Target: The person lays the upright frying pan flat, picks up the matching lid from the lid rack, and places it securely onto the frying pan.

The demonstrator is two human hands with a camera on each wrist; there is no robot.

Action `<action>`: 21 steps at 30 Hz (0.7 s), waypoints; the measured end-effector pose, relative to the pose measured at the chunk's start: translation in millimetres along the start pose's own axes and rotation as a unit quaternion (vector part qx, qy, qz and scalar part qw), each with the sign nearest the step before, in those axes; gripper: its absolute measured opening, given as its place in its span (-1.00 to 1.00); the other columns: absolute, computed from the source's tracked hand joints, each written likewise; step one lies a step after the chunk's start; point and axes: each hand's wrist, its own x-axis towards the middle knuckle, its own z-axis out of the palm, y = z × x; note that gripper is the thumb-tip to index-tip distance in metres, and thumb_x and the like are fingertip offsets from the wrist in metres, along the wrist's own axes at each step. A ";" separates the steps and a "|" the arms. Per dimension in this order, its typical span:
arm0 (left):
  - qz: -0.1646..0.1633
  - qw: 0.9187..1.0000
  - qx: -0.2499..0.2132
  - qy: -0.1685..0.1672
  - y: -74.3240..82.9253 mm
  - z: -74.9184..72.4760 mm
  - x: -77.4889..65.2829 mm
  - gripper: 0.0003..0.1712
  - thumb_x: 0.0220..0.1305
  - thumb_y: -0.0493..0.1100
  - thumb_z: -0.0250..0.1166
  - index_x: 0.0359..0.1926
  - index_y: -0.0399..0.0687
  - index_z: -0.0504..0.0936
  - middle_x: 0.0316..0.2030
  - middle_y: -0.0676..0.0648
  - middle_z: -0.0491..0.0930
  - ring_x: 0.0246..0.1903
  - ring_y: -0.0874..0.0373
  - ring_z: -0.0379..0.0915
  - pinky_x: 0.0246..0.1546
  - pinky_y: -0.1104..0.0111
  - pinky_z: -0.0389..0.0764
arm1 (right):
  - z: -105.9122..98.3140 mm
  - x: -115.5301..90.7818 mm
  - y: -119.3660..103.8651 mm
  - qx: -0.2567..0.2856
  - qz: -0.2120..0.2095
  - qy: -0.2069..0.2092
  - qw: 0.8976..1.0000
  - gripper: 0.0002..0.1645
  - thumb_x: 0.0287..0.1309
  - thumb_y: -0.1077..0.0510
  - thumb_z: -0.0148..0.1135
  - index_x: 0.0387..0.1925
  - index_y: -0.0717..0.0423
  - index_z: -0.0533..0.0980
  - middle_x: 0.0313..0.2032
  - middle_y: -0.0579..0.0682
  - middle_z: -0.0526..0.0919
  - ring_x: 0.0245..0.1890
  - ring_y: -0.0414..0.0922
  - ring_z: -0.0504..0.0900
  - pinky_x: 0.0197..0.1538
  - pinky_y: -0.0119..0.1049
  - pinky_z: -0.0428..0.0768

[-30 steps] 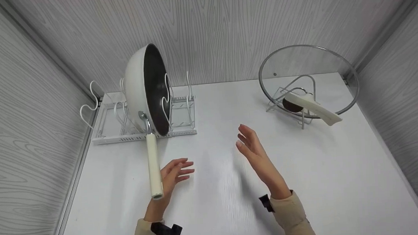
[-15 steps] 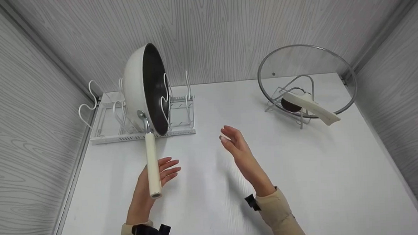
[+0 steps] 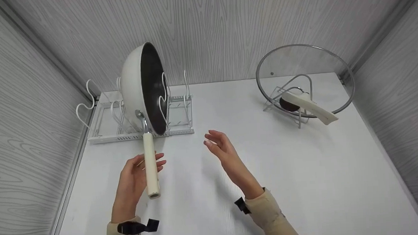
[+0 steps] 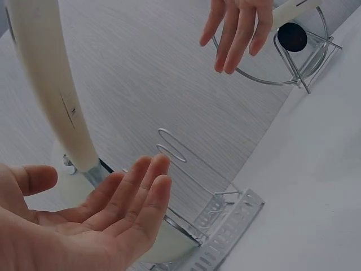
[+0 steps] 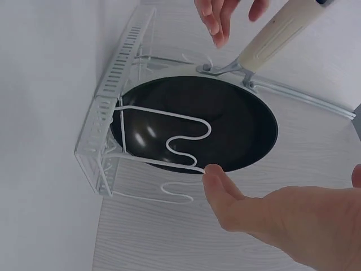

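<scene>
A white pan (image 3: pixel 133 89) with a dark inside stands on edge in a white wire rack (image 3: pixel 180 115), its cream handle (image 3: pixel 150 167) pointing toward me. My left hand (image 3: pixel 131 179) is just below and behind that handle in the head view, fingers extended and loosely bent, holding nothing. In the left wrist view the palm faces up, with the handle (image 4: pixel 56 84) rising beyond the thumb. To the right of the handle my right hand (image 3: pixel 229 156) hovers over the table with relaxed fingers, apart from the pan. The right wrist view shows the pan's dark inside (image 5: pixel 225 124) beyond its fingertips.
At the back right, a glass lid (image 3: pixel 320 65) leans in a small wire stand (image 3: pixel 299 121), with a dark knob (image 3: pixel 289 104) and a cream spatula-like piece (image 3: pixel 316 109) at its front. Grey wood-grain walls (image 3: pixel 211 31) enclose the white table (image 3: pixel 327 183) at the back and sides.
Both hands have moved left across the table, the left hand passing behind the pan handle to its left side. The pan, rack and lid stay in place, the view shifting slightly.
</scene>
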 end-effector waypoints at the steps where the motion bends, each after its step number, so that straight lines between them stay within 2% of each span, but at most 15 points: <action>1: 0.007 1.000 0.002 -0.007 2.1 -1.4 -0.3 -0.56 0.61 -0.11 -0.25 0.17 -0.37 0.35 0.09 -0.38 0.56 0.07 -0.30 0.53 0.25 -0.01 0.43 | 2.3 0.7 0.1 0.002 0.000 -0.004 1.000 -0.26 0.42 -0.02 0.06 0.43 0.23 0.07 0.39 0.19 0.23 0.39 0.04 0.30 0.47 -0.05 0.14; 3: 0.016 0.999 0.010 -0.029 5.9 -4.0 -1.2 -0.54 0.61 -0.10 -0.27 0.16 -0.35 0.39 0.10 -0.38 0.55 0.08 -0.30 0.53 0.25 -0.01 0.43 | 7.1 1.9 0.9 0.005 0.006 -0.007 1.000 -0.25 0.41 -0.04 0.08 0.43 0.22 0.08 0.38 0.18 0.25 0.38 0.03 0.31 0.46 -0.05 0.16; 6: 0.021 0.998 0.034 -0.049 10.4 -6.1 -1.8 -0.48 0.62 -0.08 -0.29 0.25 -0.38 0.37 0.15 -0.39 0.52 0.13 -0.30 0.50 0.27 -0.01 0.40 | 14.6 3.2 2.8 0.011 0.016 -0.009 1.000 -0.25 0.40 -0.06 0.09 0.41 0.22 0.10 0.36 0.16 0.28 0.36 0.03 0.34 0.44 -0.02 0.18; 11: 0.014 0.998 0.050 -0.023 15.7 -4.1 0.0 -0.44 0.61 -0.06 -0.25 0.35 -0.44 0.24 0.19 -0.40 0.49 0.19 -0.32 0.43 0.26 0.03 0.42 | 28.6 4.0 4.7 0.021 0.033 -0.028 0.999 -0.26 0.38 -0.09 0.08 0.39 0.20 0.13 0.33 0.13 0.34 0.33 0.00 0.39 0.42 0.00 0.20; 14: 0.009 0.999 0.049 -0.012 19.6 -2.0 2.4 -0.44 0.60 -0.08 -0.26 0.34 -0.44 0.25 0.17 -0.39 0.50 0.22 -0.35 0.39 0.27 0.03 0.42 | 39.2 3.6 4.3 0.027 0.052 -0.038 0.998 -0.29 0.39 -0.10 0.08 0.38 0.15 0.16 0.31 0.09 0.38 0.31 -0.03 0.42 0.41 -0.03 0.23; 21: 0.000 0.999 0.041 -0.021 25.3 -0.1 6.3 -0.43 0.61 -0.09 -0.28 0.36 -0.49 0.20 0.18 -0.39 0.49 0.26 -0.38 0.31 0.26 0.06 0.43 | 62.1 4.9 6.2 0.067 0.100 -0.056 0.991 -0.35 0.41 -0.08 0.07 0.35 0.17 0.18 0.25 0.10 0.45 0.26 -0.01 0.49 0.38 -0.06 0.31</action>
